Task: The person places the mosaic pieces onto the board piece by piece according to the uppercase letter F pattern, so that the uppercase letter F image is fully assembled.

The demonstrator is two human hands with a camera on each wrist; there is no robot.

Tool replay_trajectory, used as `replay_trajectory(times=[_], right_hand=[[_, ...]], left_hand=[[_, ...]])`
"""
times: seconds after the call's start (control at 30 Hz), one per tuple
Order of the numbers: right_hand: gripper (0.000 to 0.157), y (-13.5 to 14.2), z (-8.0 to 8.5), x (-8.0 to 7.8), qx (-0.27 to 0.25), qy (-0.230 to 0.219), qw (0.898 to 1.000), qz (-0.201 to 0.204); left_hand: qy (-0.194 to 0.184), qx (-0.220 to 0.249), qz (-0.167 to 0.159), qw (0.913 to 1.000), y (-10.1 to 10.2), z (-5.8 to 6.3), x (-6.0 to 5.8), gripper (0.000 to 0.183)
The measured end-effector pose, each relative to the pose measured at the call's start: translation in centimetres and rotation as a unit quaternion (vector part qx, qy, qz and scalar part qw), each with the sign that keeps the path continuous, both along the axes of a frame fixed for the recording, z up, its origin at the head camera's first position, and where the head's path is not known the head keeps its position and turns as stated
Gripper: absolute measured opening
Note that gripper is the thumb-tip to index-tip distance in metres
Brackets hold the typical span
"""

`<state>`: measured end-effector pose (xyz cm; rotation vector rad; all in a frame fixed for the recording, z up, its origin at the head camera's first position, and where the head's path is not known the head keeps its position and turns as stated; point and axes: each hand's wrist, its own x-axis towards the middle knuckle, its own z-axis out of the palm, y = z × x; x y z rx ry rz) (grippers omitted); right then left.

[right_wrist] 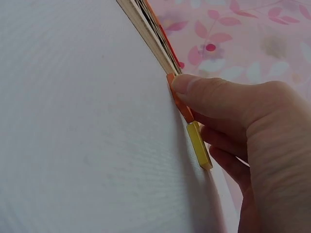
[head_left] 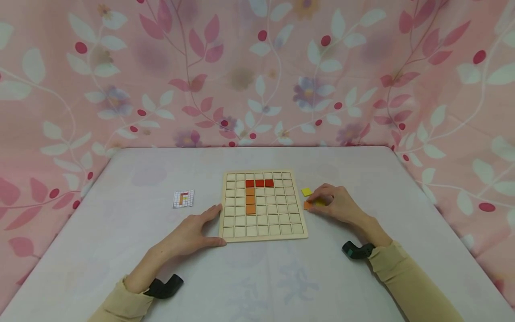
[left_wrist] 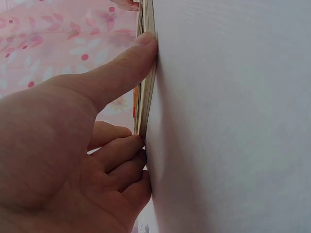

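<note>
A square wooden grid board lies on the table with three red tiles in a row and three orange tiles in a column beneath the leftmost red one. Along the board's left side rests my left hand, thumb near the front corner and fingertips against the edge. Right of the board, my right hand pinches a loose orange tile at table level. A yellow tile sits beside it, partly under the fingers in the head view. Another yellow tile lies just behind.
A small card printed with a coloured grid pattern lies left of the board. White cloth covers the table, and a pink floral curtain hangs behind it and at both sides. Each wrist wears a black device.
</note>
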<state>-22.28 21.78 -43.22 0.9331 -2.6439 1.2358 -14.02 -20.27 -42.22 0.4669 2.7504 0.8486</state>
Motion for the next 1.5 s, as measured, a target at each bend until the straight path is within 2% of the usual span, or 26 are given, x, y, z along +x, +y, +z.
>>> replay_trajectory(times=[0.2,0.5,0.73,1.23,1.5], right_hand=[[0.024,1.1,-2.0,-1.4,0.012,0.026,0.999,-0.018],[0.024,1.2,-2.2,-1.5,0.012,0.053,0.998,-0.025],[0.023,1.2,-2.3,-1.5,0.019,0.051,0.998,-0.027],[0.023,1.2,-2.5,-1.6,-0.007,0.057,0.998,-0.020],[0.022,1.1,-2.2,-1.6,-0.015,0.039,0.999,-0.028]], left_hand=[[-0.001,0.002,-0.001,1.0000,0.0,0.0,0.0,0.102],[-0.001,0.002,0.000,1.0000,0.0,-0.1,-0.1,0.103],[0.006,0.004,-0.005,1.0000,-0.1,-0.3,-0.1,0.102],[0.005,0.003,-0.005,1.0000,-0.1,-0.4,-0.1,0.102],[0.003,0.000,-0.002,1.0000,-0.1,-0.2,-0.1,0.101]])
